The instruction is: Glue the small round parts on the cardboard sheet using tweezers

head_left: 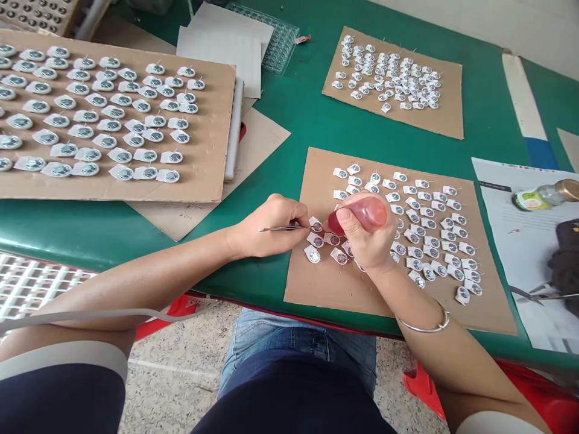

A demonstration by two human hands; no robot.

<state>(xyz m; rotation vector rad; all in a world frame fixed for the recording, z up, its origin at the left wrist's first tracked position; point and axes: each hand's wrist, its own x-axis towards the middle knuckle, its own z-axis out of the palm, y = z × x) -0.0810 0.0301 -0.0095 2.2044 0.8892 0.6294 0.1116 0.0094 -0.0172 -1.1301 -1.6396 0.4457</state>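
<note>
The near cardboard sheet (344, 292) lies close to the front edge of the green worktop (283, 166). A wide band of plain cardboard runs along its front, and green surface shows between it and the far cardboard sheet (447, 123) behind. To its right only a narrow green strip separates it from a printed paper (493, 199); a third, larger board (205, 172) stands beyond its left side, cut off by the frame.

At the near sheet's left part, the left hand (274, 226) has its fingers pinching a slim metal tool (283, 228), which points at a small white-tabbed piece (315, 225). Over the sheet, the right hand (373, 241) has its fingers wrapped around a red squeeze bottle (371, 214), nozzle toward that same piece. Whether nozzle or tool touches it I cannot tell; the right hand hides several pieces beneath.

In all, three boards carry such pieces, too crowded to count exactly. There is one metal tool, one red bottle and, right of the near sheet, one small glass bottle (547, 194) on the paper. A dark object (565, 256) there is cut off and hard to identify.
</note>
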